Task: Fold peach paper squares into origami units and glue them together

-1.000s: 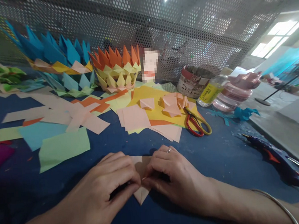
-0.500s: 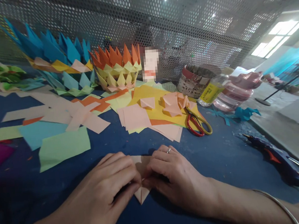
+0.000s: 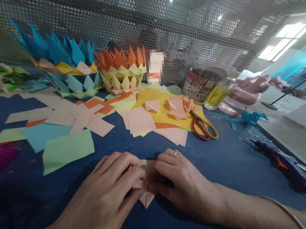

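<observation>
A small pale pink sheet of folded paper [image 3: 148, 198] lies on the blue table, a creased point facing me. My left hand [image 3: 108, 188] covers its left side, with curled fingers over it and the thumb at the lower edge. On the opposite side, my right hand [image 3: 179, 177] grips the paper with bent fingers, a ring on one of them. Both thumbs come close together near the middle crease. Much of the paper is hidden under my hands. Beyond them is a stack of square pink sheets [image 3: 140, 119], and several folded pink pieces [image 3: 177, 107] rest on yellow paper [image 3: 151, 95].
Scissors [image 3: 204, 124] and a glue gun [image 3: 284, 164] lie to the right. Behind stand a blue paper lotus [image 3: 60, 51], an orange-and-yellow one [image 3: 121, 69], a round container [image 3: 200, 82] and a bottle [image 3: 216, 95]. Loose paper strips [image 3: 60, 114] spread across the left, near a green sheet [image 3: 68, 151].
My left hand's fingers have lifted and shifted slightly, showing more of the paper between the hands. The right hand keeps nearly the same place. The whole view has shifted a little.
</observation>
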`<state>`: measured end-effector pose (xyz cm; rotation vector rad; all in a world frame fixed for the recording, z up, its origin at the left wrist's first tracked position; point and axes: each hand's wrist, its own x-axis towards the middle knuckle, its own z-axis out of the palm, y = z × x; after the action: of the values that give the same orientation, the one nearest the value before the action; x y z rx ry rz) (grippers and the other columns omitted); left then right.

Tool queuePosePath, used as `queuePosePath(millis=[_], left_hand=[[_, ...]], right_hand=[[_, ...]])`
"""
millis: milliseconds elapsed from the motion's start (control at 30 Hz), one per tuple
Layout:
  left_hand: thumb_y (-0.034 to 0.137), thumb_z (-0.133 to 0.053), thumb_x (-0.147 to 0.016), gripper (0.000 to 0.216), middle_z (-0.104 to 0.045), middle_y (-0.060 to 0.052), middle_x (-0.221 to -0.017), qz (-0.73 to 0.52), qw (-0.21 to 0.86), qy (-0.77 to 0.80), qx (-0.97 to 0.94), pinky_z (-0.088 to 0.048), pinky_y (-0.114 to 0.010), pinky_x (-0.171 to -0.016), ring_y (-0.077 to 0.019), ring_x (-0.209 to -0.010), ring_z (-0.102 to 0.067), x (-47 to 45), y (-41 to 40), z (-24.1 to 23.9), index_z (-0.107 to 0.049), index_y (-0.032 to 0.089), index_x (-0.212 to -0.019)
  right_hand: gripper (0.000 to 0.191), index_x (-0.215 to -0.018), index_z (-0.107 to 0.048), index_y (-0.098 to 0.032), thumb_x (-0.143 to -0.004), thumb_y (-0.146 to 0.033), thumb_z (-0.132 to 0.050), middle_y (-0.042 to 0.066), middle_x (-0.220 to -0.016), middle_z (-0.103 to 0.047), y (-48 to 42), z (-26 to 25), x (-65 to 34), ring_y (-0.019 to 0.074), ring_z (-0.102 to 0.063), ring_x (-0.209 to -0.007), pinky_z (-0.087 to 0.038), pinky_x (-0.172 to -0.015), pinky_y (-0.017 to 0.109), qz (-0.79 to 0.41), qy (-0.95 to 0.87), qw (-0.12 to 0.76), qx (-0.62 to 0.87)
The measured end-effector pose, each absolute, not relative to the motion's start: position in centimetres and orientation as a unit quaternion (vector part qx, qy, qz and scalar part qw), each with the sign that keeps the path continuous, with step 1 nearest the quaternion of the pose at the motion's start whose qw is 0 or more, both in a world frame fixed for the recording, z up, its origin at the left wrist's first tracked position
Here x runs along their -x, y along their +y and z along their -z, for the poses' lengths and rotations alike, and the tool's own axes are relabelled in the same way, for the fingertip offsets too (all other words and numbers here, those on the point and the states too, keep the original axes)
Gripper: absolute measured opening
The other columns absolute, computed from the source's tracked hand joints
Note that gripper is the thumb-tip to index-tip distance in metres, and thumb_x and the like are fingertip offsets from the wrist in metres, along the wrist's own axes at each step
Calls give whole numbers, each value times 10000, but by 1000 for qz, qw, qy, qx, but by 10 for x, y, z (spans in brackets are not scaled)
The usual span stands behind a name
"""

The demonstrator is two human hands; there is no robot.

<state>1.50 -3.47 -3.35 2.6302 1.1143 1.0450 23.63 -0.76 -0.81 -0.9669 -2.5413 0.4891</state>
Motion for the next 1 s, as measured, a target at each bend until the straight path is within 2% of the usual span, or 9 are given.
queuePosePath(millis=[167, 267, 333, 400, 467, 633, 833, 1000], left_hand=[[80, -322, -1099, 417, -735, 11, -776, -389, -111, 290, -867, -500, -321, -782, -165, -758, -659, -24, -43, 32, -682, 197, -925], [22, -349, -1065, 416, -794, 21, -822, -372, -159, 283, -870, -555, -286, -807, -147, -791, -722, -25, -51, 45, -709, 190, -944], [16, -390, -1030, 374, -814, -16, -903, -389, -167, 291, -858, -595, -306, -841, -171, -862, -753, -21, -58, 61, -735, 159, -1004], [99, -474, -1013, 307, -816, -61, -1080, -381, -156, 278, -868, -625, -317, -900, -210, -1009, -764, -15, -64, 77, -748, 132, -1147], [128, -518, -991, 314, -803, -86, -1166, -380, -155, 276, -869, -625, -331, -970, -233, -1101, -753, -9, -70, 89, -747, 122, -1206], [137, -538, -985, 317, -791, -94, -1215, -386, -151, 267, -870, -476, -362, -1198, -232, -1211, -720, -5, -73, 95, -761, 121, -1209], [157, -503, -1018, 318, -804, -87, -1185, -388, -149, 275, -867, -591, -336, -1074, -229, -1134, -762, -8, -72, 92, -750, 131, -1218], [131, -481, -1014, 326, -799, -61, -1203, -391, -148, 273, -866, -522, -343, -1158, -218, -1186, -737, -9, -71, 94, -771, 146, -1162]], right_hand=[[181, -840, -634, -176, -940, -214, -781, 9, -829, -679, -7, 6, -237, 179, -571, -815, -410, -783, 313, -208, -893, 187, 352], [172, -845, -654, -183, -949, -238, -780, -2, -831, -686, -7, 5, -237, 172, -579, -822, -401, -792, 313, -220, -889, 189, 356], [179, -839, -662, -182, -952, -253, -782, -3, -836, -692, -7, 5, -237, 167, -584, -818, -394, -790, 314, -228, -886, 184, 360], [180, -841, -670, -178, -950, -259, -787, -1, -844, -699, -7, 5, -237, 166, -590, -821, -390, -795, 316, -235, -883, 184, 362], [167, -853, -683, -176, -953, -262, -786, -1, -848, -706, -7, 5, -237, 167, -598, -830, -389, -807, 319, -245, -881, 186, 358], [161, -837, -704, -187, -947, -262, -795, -13, -826, -712, -7, 4, -239, 168, -607, -852, -380, -809, 316, -265, -876, 188, 356], [168, -824, -698, -196, -953, -259, -786, -21, -808, -710, -8, 3, -236, 160, -608, -818, -372, -803, 320, -263, -872, 188, 369], [177, -822, -691, -200, -954, -268, -787, -25, -805, -714, -8, 4, -236, 155, -610, -805, -372, -803, 319, -264, -872, 187, 369]])
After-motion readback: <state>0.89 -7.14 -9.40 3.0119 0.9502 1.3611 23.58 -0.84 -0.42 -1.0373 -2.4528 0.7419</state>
